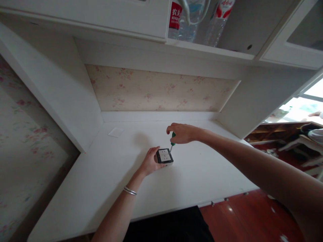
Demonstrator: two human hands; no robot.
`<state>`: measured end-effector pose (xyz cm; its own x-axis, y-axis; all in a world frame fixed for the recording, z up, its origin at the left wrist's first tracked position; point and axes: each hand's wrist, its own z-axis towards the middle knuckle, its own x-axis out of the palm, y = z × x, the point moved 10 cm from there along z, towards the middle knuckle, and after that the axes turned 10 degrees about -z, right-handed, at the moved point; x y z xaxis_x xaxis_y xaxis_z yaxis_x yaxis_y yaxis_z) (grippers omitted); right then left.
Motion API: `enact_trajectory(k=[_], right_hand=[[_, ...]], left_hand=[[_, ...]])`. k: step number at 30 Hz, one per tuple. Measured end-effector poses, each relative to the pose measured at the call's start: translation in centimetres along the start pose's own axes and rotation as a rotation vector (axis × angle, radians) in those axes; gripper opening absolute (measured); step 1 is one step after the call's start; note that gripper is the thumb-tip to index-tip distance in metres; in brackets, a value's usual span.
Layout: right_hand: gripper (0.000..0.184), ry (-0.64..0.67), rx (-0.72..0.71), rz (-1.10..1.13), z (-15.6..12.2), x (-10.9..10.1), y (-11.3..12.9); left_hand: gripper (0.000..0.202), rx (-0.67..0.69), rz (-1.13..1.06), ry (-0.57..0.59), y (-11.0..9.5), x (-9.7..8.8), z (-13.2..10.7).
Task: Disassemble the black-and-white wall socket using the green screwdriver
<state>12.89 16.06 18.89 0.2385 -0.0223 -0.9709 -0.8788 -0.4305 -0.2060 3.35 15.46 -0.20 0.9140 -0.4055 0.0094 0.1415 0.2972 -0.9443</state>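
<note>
A wall socket [165, 155] with a white face and black surround sits on the white desktop. My left hand [151, 162] grips it from the left side, fingers and thumb around its edges. In my right hand [183, 132] is a screwdriver [173, 139] with a green handle, held from above. Its metal shaft slants down to the right edge of the socket, where the tip meets the dark surround; the exact contact is too small to make out.
A thin white square plate [116, 132] lies at the back left of the desk [196, 168]. Plastic bottles [219, 23] stand on the shelf above. Side panels rise left and right, and the desk's front edge is near my body.
</note>
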Motion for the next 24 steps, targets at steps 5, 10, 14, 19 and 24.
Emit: enact_trajectory(k=[5,10,14,19,24], right_hand=[[0.027,0.021,-0.031,-0.043,0.3,-0.2,0.2],[0.029,0.007,-0.118,0.04,-0.8,-2.3,0.4],[0.025,-0.163,-0.011,0.158,-3.4,-5.0,-2.1],[0.029,-0.327,0.354,0.508,-7.8,-0.3,-7.7],[0.039,-0.434,0.595,0.768,-11.1,10.0,-8.2]], left_hand=[[0.087,-0.031,-0.114,0.01,0.4,0.4,0.0],[0.085,-0.037,-0.06,-0.025,-0.5,0.1,0.3],[0.084,-0.029,0.003,-0.031,-1.5,-0.2,0.3],[0.08,-0.047,0.076,-0.057,-2.2,-1.0,0.2],[0.079,-0.056,0.101,-0.092,-3.0,-1.9,0.0]])
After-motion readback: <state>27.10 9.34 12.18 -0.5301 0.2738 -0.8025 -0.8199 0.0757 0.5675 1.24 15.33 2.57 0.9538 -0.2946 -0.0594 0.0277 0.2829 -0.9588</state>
